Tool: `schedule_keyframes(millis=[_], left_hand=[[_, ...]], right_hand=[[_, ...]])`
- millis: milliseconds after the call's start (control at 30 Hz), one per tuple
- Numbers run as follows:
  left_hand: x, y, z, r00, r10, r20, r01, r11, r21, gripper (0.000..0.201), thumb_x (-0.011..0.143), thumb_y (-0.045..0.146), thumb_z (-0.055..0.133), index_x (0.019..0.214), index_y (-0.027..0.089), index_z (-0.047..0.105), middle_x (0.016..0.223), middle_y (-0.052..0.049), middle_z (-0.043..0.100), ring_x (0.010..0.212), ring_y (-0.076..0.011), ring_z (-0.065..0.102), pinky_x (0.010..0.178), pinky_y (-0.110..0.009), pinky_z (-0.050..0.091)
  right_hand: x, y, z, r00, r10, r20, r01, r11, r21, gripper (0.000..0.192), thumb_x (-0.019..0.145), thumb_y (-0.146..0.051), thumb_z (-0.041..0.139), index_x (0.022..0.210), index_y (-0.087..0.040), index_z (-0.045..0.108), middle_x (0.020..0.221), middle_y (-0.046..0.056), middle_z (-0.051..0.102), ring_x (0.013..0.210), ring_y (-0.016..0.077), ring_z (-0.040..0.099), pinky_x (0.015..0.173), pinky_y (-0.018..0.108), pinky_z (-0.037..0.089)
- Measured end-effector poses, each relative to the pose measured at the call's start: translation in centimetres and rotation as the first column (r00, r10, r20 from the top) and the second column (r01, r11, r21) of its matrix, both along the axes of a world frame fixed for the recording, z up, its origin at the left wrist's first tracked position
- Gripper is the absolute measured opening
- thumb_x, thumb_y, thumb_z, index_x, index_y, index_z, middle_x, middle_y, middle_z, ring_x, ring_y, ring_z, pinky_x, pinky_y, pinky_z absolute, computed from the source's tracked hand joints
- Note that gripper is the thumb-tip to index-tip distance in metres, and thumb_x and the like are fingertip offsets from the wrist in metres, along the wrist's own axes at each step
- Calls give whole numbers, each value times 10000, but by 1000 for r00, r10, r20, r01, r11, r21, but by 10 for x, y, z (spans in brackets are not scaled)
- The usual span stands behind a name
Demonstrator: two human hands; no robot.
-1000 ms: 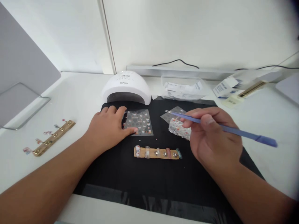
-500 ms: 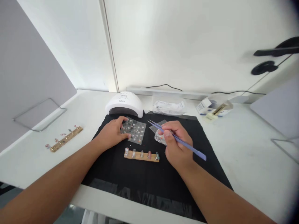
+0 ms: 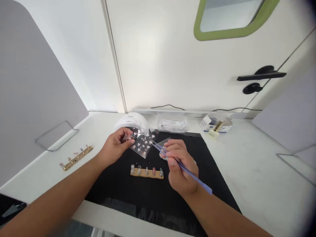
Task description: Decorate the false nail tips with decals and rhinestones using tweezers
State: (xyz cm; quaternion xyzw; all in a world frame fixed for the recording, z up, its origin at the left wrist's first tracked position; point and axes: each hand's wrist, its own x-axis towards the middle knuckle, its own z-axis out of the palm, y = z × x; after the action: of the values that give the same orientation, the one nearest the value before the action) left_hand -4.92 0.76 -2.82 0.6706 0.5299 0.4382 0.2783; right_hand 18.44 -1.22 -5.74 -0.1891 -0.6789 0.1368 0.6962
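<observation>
Pinched by its left edge, a clear sticker sheet point(image 3: 142, 144) with small white and red figures is held up and tilted by my left hand point(image 3: 115, 142). My right hand point(image 3: 184, 166) is closed around purple tweezers point(image 3: 195, 177), whose tips are at the sheet's right edge; contact cannot be made out. Below the sheet, a wooden strip point(image 3: 147, 173) carries several nail tips in clear, pink and teal. A small clear packet point(image 3: 163, 154) with pale pieces lies partly hidden behind my right hand.
Black mat point(image 3: 145, 200) on a white table. At the back are a white nail lamp point(image 3: 130, 118), a clear tray point(image 3: 172, 125) of packets, a small box point(image 3: 207, 124) and a yellowish bottle point(image 3: 213, 133). Another nail strip point(image 3: 78, 158) lies at left.
My left hand has lifted the sticker sheet from the mat and tilted it. The tweezers' tips have come to the sheet's right edge. The camera view has tipped upward.
</observation>
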Motion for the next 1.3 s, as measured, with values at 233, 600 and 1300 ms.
schedule_keyframes(millis=[233,600,1300], left_hand=[[28,-11,-6,982,-56,183,36,993,111,251,833,351,728,994,206,600,788,4,586,732,-154,573,673,-284,511],[22,-20,-26,940,-262,220,216,953,213,162,855,231,733,995,239,654,922,-21,645,837,-153,612,745,-280,534],[18,-26,-14,788,-452,418,432,890,147,279,848,127,741,1077,287,741,870,20,677,777,-68,606,732,-138,510]], right_hand=[[-4,-16,0,994,81,70,-82,997,11,140,896,-196,540,966,-276,630,741,28,682,833,283,658,946,627,472],[-5,-12,-9,982,187,-5,-186,977,-107,179,942,-190,535,1044,-253,667,782,45,685,852,272,650,889,564,515],[4,-13,-5,964,264,-25,-265,956,-126,166,936,-156,555,1036,-169,687,786,57,687,734,219,636,819,483,502]])
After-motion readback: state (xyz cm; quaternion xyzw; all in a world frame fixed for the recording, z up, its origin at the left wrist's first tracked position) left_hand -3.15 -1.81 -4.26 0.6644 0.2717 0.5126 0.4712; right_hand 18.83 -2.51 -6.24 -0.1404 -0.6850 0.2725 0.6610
